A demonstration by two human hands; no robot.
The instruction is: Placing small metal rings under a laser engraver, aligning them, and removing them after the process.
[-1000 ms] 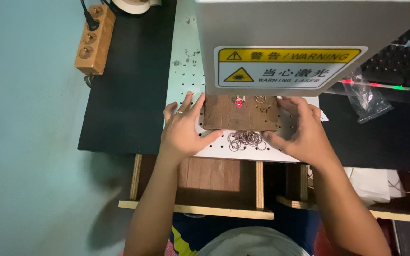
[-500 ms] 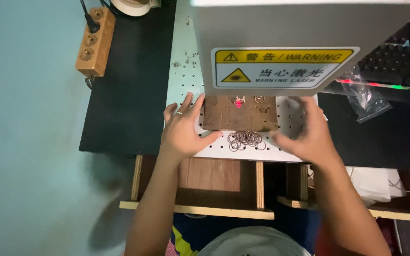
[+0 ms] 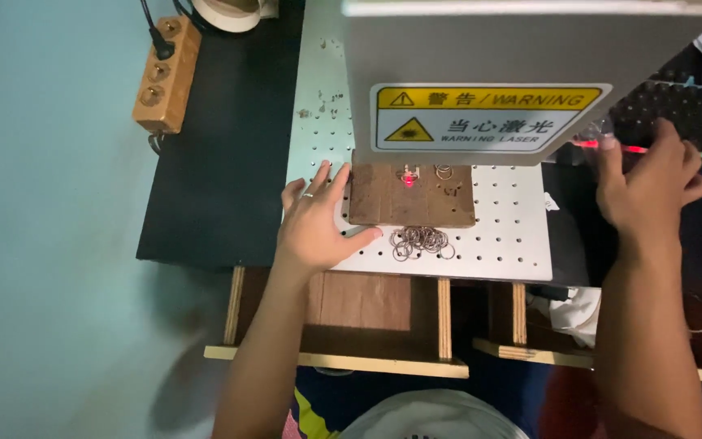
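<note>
The left hand (image 3: 316, 223) was laid flat and open on the perforated white surface (image 3: 513, 236), fingers spread, thumb and fingertips pressed against the left edge of the wooden block (image 3: 412, 195); nothing was gripped. A ring was seen on one finger. The right hand (image 3: 643, 183) was held well off to the right, loosely curled over the keyboard (image 3: 692, 114), nothing clearly held; a small clear bag (image 3: 591, 134) was just beside its fingertips, contact could not be told.

The block was positioned under the grey laser head (image 3: 530, 41), just right of the left hand. A red dot (image 3: 408, 180) was shown on a small metal piece on top. A pile of loose metal rings (image 3: 422, 241) was left touching the block's near edge, near the left thumb.

Risks, as judged: the left fingers were kept close to the beam spot, so a burn was possible if the laser were fired. The block could be nudged by the hand, misaligning the mark. Rings could be scattered by the thumb.

Signs: a rectangular white label (image 3: 481, 118) with a yellow header band and a yellow triangle symbol was fixed on the head's front, above and between the hands. A wooden power strip (image 3: 164, 77) was seen far up-left of the left hand.
</note>
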